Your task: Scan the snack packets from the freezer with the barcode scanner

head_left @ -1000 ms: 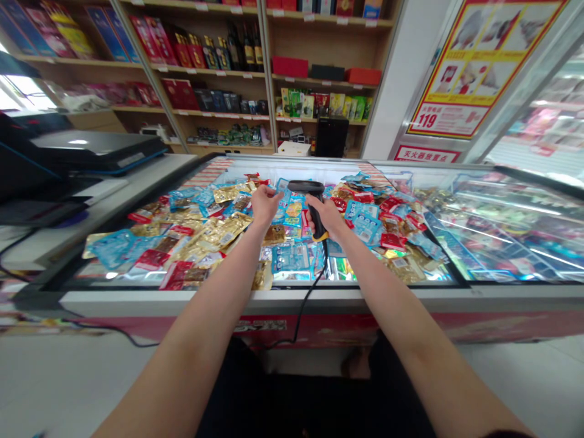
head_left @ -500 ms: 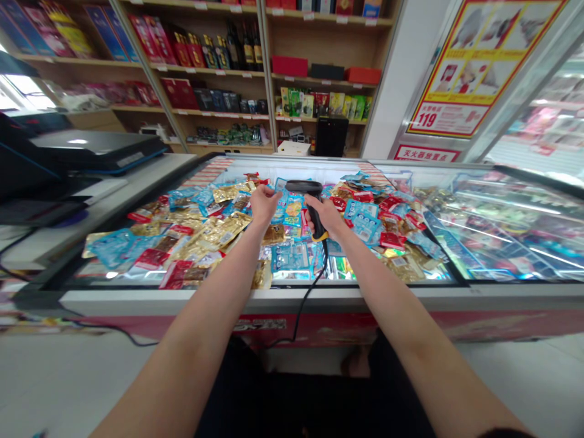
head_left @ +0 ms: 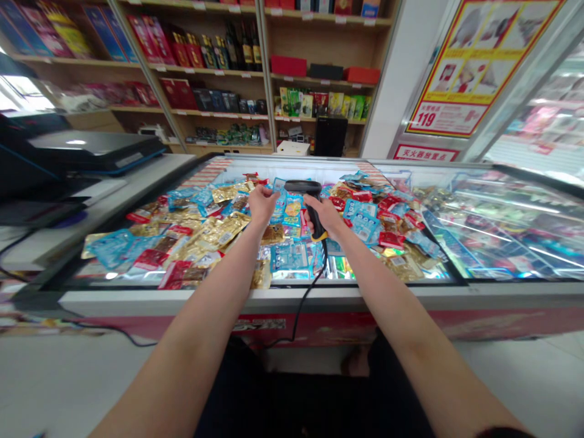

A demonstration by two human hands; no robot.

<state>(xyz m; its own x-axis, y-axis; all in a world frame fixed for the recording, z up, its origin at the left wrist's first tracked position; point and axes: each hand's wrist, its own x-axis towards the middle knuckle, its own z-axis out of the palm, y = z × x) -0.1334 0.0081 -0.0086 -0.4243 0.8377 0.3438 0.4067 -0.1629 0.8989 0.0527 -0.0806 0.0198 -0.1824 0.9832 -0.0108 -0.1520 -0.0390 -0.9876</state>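
My right hand (head_left: 322, 214) is wrapped round the handle of a black barcode scanner (head_left: 303, 186) with yellow trim. The scanner's head points left, and its black cord (head_left: 306, 298) hangs down over the front edge. Just left of the scanner, my left hand (head_left: 263, 204) is closed in a pinch on the edge of a blue snack packet (head_left: 278, 208), which stands tilted in front of the scanner's head. Beneath both hands lie many blue, red and gold snack packets, among them a gold packet (head_left: 230, 228) beside my left wrist and a blue packet (head_left: 360, 210) to the right.
The packets rest on the glass top of a chest freezer (head_left: 365, 296). At left, a counter (head_left: 150, 177) bears a dark flat device (head_left: 98, 149). Shelves (head_left: 219, 70) with boxes and bottles stand behind. More goods show under the right-hand glass (head_left: 506, 219).
The blue packet at my left fingertips now shows more upright before the scanner. My right hand and the scanner have hardly moved.
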